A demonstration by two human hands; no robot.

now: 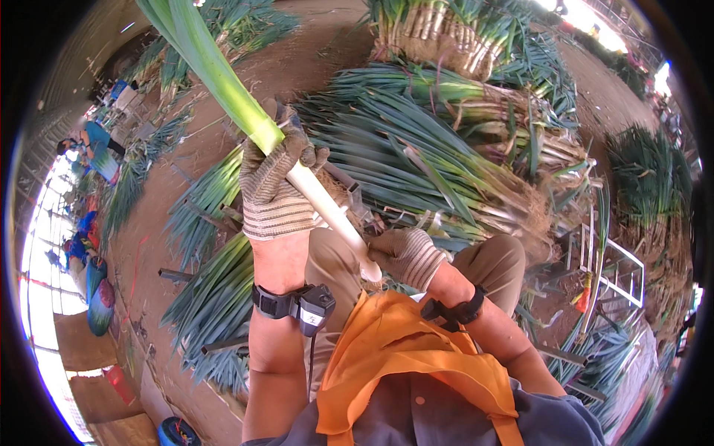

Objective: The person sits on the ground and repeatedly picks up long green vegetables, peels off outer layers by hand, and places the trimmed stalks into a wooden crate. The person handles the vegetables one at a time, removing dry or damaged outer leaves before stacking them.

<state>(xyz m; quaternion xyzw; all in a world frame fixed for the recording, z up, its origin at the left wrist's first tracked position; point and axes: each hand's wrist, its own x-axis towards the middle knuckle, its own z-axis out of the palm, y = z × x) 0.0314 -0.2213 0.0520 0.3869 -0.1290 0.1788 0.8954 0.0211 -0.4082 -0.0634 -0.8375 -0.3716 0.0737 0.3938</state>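
My left hand (pixel 279 171), in a striped, dirt-stained glove, grips a long leek (pixel 335 217) around its middle. The leek slants from green leaves at the upper left to a white base and rootlets at the lower right. My right hand (pixel 401 253), gloved alike, has curled fingers at the base of that leek, partly hidden behind it. An orange apron (pixel 394 334) lies over my lap below both hands. A big pile of leeks (pixel 416 163) lies just beyond them, and more leaves (pixel 208 305) lie left of my knees.
Bundled leeks (pixel 439 37) stand at the back, others (pixel 647 178) at the right beside a white metal frame (pixel 625 264). Metal bars (pixel 558 353) jut near me. Dirt floor (pixel 171 201) shows at the left, where people (pixel 97 152) in blue are among leeks and sacks (pixel 100 312).
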